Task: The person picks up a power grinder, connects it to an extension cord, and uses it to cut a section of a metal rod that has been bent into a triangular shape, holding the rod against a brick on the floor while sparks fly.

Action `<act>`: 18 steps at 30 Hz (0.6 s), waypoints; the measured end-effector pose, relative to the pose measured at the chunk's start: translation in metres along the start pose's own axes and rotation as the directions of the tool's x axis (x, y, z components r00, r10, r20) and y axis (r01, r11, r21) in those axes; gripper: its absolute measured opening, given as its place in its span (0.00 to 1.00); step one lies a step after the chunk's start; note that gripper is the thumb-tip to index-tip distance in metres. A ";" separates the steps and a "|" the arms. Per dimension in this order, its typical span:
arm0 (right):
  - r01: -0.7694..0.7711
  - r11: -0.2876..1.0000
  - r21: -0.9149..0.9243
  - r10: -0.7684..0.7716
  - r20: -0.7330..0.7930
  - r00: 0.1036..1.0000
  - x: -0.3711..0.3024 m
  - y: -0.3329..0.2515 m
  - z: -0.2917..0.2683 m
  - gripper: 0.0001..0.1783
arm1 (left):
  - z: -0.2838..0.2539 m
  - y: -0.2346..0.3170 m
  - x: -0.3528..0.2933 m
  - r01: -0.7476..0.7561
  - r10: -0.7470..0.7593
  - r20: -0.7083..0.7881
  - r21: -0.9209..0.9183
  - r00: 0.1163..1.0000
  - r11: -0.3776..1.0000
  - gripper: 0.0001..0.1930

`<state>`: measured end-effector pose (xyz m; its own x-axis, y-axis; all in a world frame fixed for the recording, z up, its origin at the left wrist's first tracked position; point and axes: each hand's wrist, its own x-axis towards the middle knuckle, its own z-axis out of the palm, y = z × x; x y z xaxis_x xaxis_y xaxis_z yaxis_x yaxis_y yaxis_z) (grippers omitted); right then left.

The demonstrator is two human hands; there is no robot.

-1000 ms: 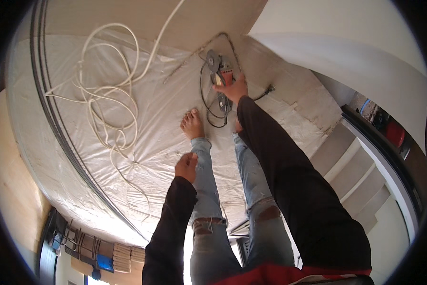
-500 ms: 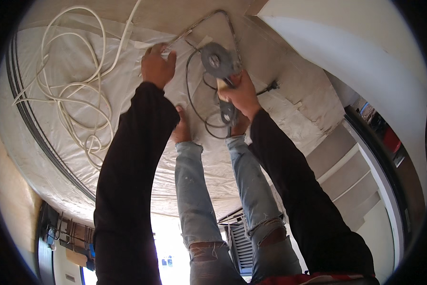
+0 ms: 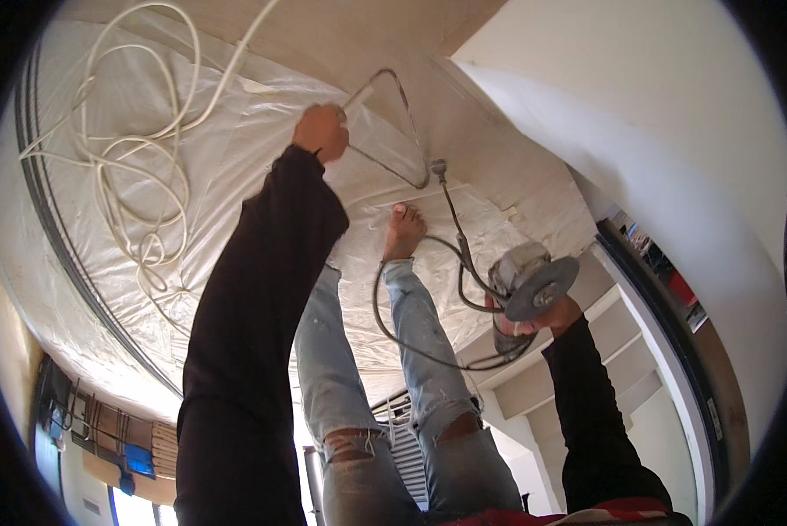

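Note:
My right hand point(image 3: 556, 320) is wrapped around an angle grinder point(image 3: 518, 267), its round grey disc turned towards me. The grinder is lifted over the floor to the right of my leg. Its dark cord point(image 3: 385, 320) loops down across my shin, and the plug point(image 3: 439, 167) at its end hangs beyond my foot. Farther off and to the left, my left hand point(image 3: 322, 131) is closed on a thin, dirty bent rod point(image 3: 408, 110) that makes an angular loop out to the right. The part of the rod inside my fist is hidden.
Clear plastic sheeting point(image 3: 244, 202) covers the floor, wrinkled around my bare foot point(image 3: 404, 230). A tangled white cable point(image 3: 135, 167) lies on the left, beside dark curved rails point(image 3: 60, 237). A white wall panel point(image 3: 621, 96) and a dark-edged door frame point(image 3: 674, 324) stand at right.
My right hand has carried the grinder up, right and towards me, and the cord and plug have come along. My left hand has gone from open fingers to closed on the rod.

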<state>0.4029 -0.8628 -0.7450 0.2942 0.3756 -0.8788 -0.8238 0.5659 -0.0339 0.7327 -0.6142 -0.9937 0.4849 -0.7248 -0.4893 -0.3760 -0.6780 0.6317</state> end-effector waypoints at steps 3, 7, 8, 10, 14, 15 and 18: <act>0.023 0.982 -0.187 -0.045 -0.116 0.992 -0.066 0.006 0.029 0.42 | -0.032 0.033 -0.074 0.094 -0.077 0.069 -0.302 0.995 0.949 0.08; -0.110 0.917 -0.384 0.086 -0.080 0.993 -0.146 0.000 0.080 0.39 | -0.087 0.092 -0.205 0.105 -0.135 -0.116 -0.235 0.984 0.966 0.09; -0.100 0.900 -0.424 0.094 -0.035 0.995 -0.171 -0.006 0.093 0.39 | -0.109 0.111 -0.237 0.090 -0.133 -0.181 -0.225 0.974 0.970 0.08; -0.082 0.810 -0.581 -0.007 -0.150 0.989 -0.209 0.000 0.111 0.38 | -0.175 0.157 -0.306 0.057 -0.261 -0.310 -0.539 0.914 0.841 0.06; -0.201 0.833 -0.515 0.211 -0.039 0.977 -0.255 -0.028 0.166 0.34 | -0.240 0.214 -0.476 0.051 -0.648 -0.235 -0.919 0.725 0.391 0.07; -0.202 0.813 -0.546 0.219 -0.035 0.975 -0.264 -0.037 0.174 0.33 | -0.250 0.230 -0.513 -0.160 -0.700 -0.258 -0.966 0.666 0.203 0.07; -0.244 0.821 -0.517 0.237 -0.081 0.968 -0.275 -0.035 0.178 0.30 | -0.268 0.272 -0.621 -0.480 -0.759 -0.347 -0.876 0.551 0.053 0.09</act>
<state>0.4372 -0.8554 -0.4170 0.0500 0.4382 -0.8975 -0.9982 -0.0065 -0.0588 0.5410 -0.3158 -0.3574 0.8265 0.1579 -0.5403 0.4393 0.4192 0.7946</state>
